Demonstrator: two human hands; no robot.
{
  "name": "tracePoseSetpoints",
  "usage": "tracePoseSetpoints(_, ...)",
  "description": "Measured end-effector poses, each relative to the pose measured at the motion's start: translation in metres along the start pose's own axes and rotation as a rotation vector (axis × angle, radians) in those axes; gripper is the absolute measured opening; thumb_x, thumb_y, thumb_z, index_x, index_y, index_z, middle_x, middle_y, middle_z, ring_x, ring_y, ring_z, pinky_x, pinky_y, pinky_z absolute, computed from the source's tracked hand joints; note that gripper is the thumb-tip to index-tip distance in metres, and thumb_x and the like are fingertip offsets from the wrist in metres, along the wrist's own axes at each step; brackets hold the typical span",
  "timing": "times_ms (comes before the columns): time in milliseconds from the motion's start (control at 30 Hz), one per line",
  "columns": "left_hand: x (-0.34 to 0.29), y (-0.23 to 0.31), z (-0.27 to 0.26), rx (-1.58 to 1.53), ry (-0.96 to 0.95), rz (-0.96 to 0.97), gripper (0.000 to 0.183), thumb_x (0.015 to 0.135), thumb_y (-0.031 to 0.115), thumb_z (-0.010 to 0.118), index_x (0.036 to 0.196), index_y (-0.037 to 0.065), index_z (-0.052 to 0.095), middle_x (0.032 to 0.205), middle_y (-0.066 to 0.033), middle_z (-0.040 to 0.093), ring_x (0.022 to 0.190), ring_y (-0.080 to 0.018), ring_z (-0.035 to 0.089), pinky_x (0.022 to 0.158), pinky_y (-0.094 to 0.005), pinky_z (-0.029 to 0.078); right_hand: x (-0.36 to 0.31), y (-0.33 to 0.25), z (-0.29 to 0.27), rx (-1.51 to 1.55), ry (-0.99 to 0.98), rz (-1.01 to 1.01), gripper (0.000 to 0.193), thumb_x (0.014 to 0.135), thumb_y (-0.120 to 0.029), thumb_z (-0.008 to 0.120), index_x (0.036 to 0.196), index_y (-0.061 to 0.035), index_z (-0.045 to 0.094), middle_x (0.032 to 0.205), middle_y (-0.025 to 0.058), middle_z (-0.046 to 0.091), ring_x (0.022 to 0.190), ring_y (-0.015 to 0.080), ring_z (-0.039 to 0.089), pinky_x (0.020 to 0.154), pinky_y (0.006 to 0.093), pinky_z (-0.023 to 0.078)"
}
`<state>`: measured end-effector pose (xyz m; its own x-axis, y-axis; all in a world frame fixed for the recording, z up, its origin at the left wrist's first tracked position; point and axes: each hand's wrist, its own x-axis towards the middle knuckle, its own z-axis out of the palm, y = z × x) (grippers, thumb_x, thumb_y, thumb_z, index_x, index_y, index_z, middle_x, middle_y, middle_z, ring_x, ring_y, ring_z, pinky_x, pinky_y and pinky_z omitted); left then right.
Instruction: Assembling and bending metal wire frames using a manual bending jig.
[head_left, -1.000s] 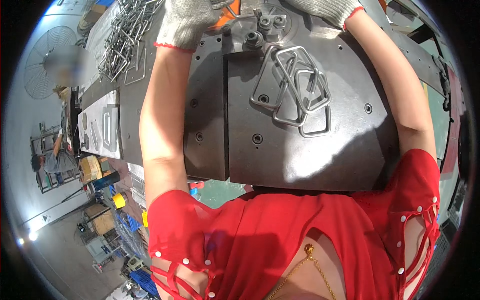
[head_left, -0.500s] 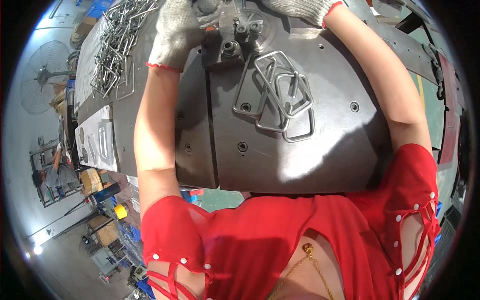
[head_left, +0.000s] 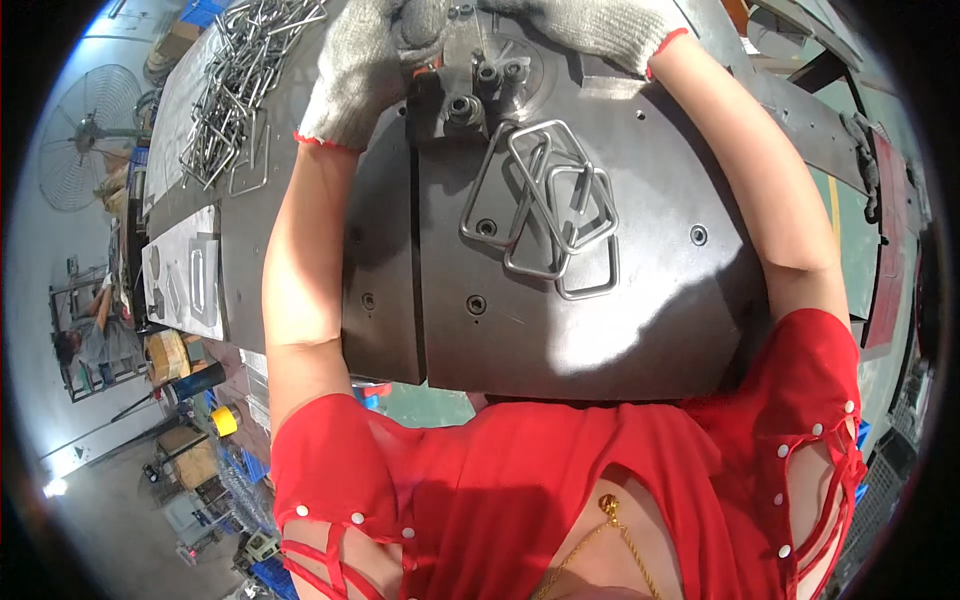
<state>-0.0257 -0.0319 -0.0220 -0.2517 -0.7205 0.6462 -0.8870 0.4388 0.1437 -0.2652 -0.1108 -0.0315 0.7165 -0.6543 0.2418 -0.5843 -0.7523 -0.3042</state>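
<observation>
My left hand [head_left: 372, 62], in a white knit glove with a red cuff, is at the left side of a bolted metal fixture [head_left: 430, 125] on the machine table. Its fingers are curled in beside the fixture; what they hold is hidden. My right hand [head_left: 612, 32], gloved alike, reaches in from the right, fingers pointing toward the fixture's top. The upper picture edge cuts off its fingertips. Nearer to me lie several bent steel wire frames [head_left: 540, 262], overlapping on the dark metal table [head_left: 640, 300].
A heap of bent wire pieces [head_left: 235, 90] covers the table's far left. A light plate [head_left: 160, 285] with flat link-shaped pieces lies below it. A round disc [head_left: 540, 80] is behind the fixture's bolts, and a block [head_left: 612, 85] sits by my right hand. A fan [head_left: 88, 135] stands left.
The view has shifted slightly, so the table and fixture sit a little lower. My right hand has come a bit farther left, toward the fixture. The wire frames lie as before.
</observation>
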Motion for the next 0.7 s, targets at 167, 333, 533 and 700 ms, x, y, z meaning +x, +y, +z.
tracePoseSetpoints(167,-0.008,-0.019,0.007,0.009,-0.028,0.051,0.054,0.077,0.01,0.077,0.128,-0.002,0.06,0.125,-0.0228,0.064,0.119,-0.0372,0.06,0.104,-0.0402,0.047,0.003,0.004,0.002,-0.198,0.029,-0.17,0.033,0.099,-0.022,0.048,0.125,-0.0142,0.066,0.125,0.014,0.066,0.113,0.0343,0.063,0.095,0.0452,0.051)
tracePoseSetpoints(333,-0.004,-0.032,0.018,0.086,0.173,0.313,0.055,0.075,0.02,0.086,0.117,-0.007,0.063,0.108,-0.023,0.069,0.101,-0.0341,0.069,0.088,-0.0403,0.057,-0.002,-0.006,-0.005,-0.242,-0.032,-0.091,0.036,0.097,-0.018,0.052,0.13,-0.014,0.063,0.127,0.0146,0.065,0.113,0.0331,0.064,0.097,0.0436,0.05)
tracePoseSetpoints(533,-0.005,-0.031,0.017,0.105,0.157,0.342,0.063,0.07,0.019,0.088,0.121,-0.007,0.063,0.117,-0.0242,0.067,0.109,-0.0398,0.066,0.095,-0.0424,0.054,0.001,0.009,0.015,-0.187,0.118,-0.146,0.037,0.095,-0.008,0.054,0.13,-0.0132,0.064,0.128,0.0117,0.064,0.115,0.0324,0.062,0.1,0.0401,0.05)
tracePoseSetpoints(700,0.001,-0.021,0.015,0.051,0.165,0.431,0.06,0.071,0.014,0.086,0.122,-0.007,0.063,0.119,-0.0238,0.067,0.109,-0.0381,0.067,0.094,-0.0407,0.056,0.005,0.019,0.023,-0.172,0.087,-0.115,0.043,0.092,-0.013,0.051,0.132,-0.0218,0.063,0.134,0.0074,0.061,0.122,0.0313,0.059,0.104,0.0446,0.048)
